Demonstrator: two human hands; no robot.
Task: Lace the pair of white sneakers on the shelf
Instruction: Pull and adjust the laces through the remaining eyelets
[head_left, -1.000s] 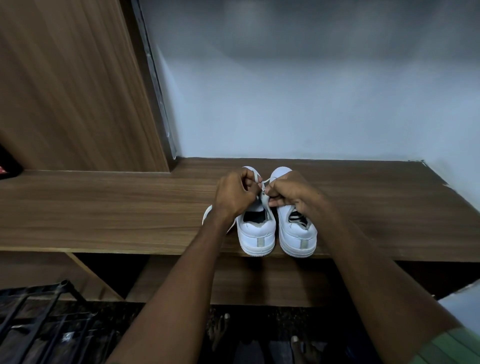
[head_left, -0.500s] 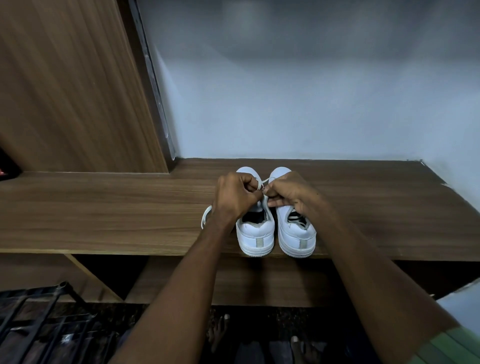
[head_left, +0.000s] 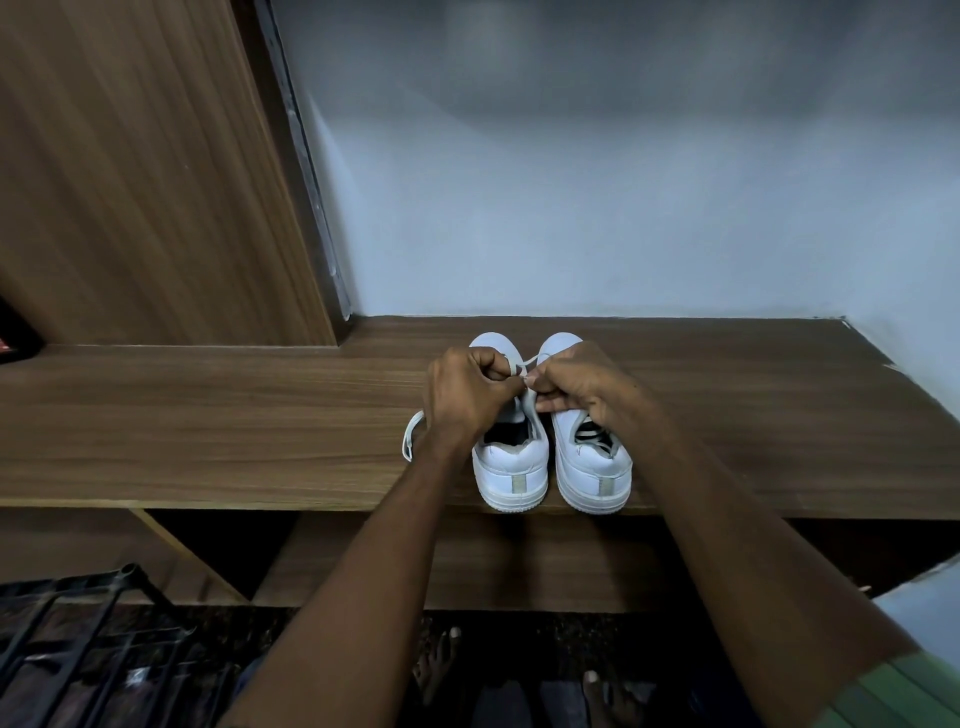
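Two white sneakers stand side by side on the wooden shelf (head_left: 208, 415), heels toward me at its front edge. Over the left sneaker (head_left: 511, 467), my left hand (head_left: 465, 397) has its fingers curled round a white lace (head_left: 519, 369). My right hand (head_left: 582, 382) pinches the same lace from the other side, knuckles nearly touching the left hand. A loose loop of lace (head_left: 410, 434) hangs out on the shelf to the left of my left wrist. The right sneaker (head_left: 592, 467) shows lacing in its opening behind my right wrist. Both hands hide the sneakers' eyelets.
A tall wooden panel (head_left: 145, 182) rises at the left; a pale wall (head_left: 597, 182) backs the shelf. Below the shelf is a dark lower compartment. A black metal rack (head_left: 78, 634) stands at the bottom left. Bare feet (head_left: 441, 660) show on the floor.
Both hands stay over the left sneaker and work the lace with small finger movements. The loose loop at the left has shifted slightly. The sneakers have not moved.
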